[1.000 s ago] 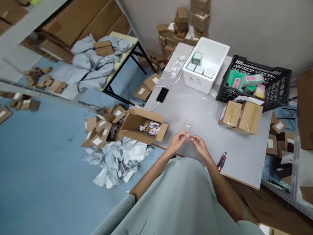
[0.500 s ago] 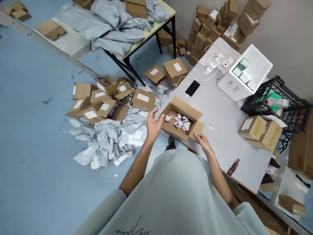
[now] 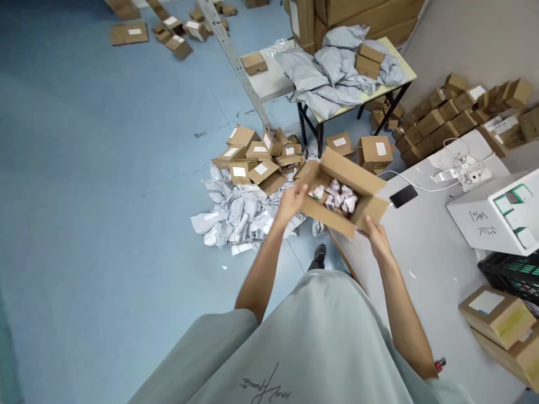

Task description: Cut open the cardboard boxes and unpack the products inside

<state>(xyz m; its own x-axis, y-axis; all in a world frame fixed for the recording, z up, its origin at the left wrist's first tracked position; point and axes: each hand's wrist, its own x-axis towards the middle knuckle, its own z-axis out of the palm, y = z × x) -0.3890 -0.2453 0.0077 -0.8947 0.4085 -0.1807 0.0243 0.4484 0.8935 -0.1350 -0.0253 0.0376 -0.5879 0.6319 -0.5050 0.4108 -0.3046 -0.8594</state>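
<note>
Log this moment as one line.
left hand: holding open cardboard box at one end; right hand: holding opposite end; inside: crumpled paper; phone: on table

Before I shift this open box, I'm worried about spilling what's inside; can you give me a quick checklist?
1. Left hand on the box: ok, at its left end.
2. Right hand on the box: ok, gripping the right end.
3. Crumpled paper inside the walls: ok.
4. Flaps closed: not ok, standing open.
5. Phone on the table: ok.
6. Underside sealed: cannot tell, hidden.
</note>
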